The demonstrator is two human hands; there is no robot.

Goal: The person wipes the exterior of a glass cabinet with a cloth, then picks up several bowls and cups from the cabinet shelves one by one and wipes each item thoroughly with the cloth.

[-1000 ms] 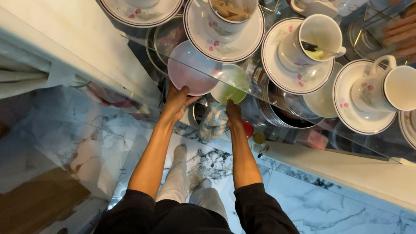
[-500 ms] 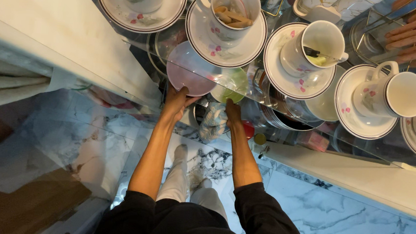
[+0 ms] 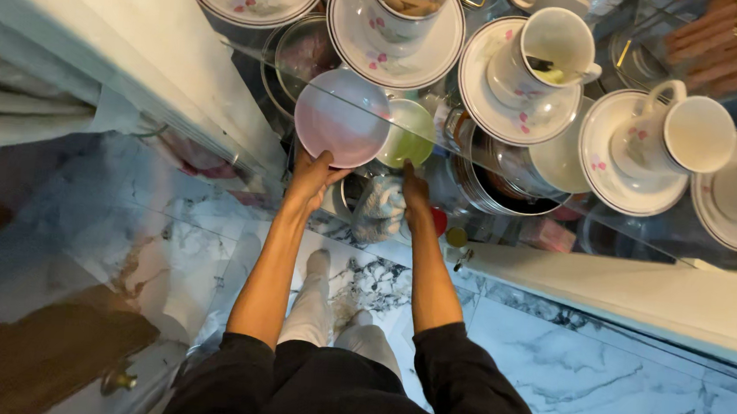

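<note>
2 grips busy: left hand closed on pink plate, right hand pinching patterned cloth beside green bowl; mid-wipe, steadying needed.

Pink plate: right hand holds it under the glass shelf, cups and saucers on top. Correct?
Not quite. The head view shows the left hand gripping the pink plate; the right hand reaches toward the green plate beside it. The rest stands: both sit under the glass shelf carrying cups and saucers.
</note>
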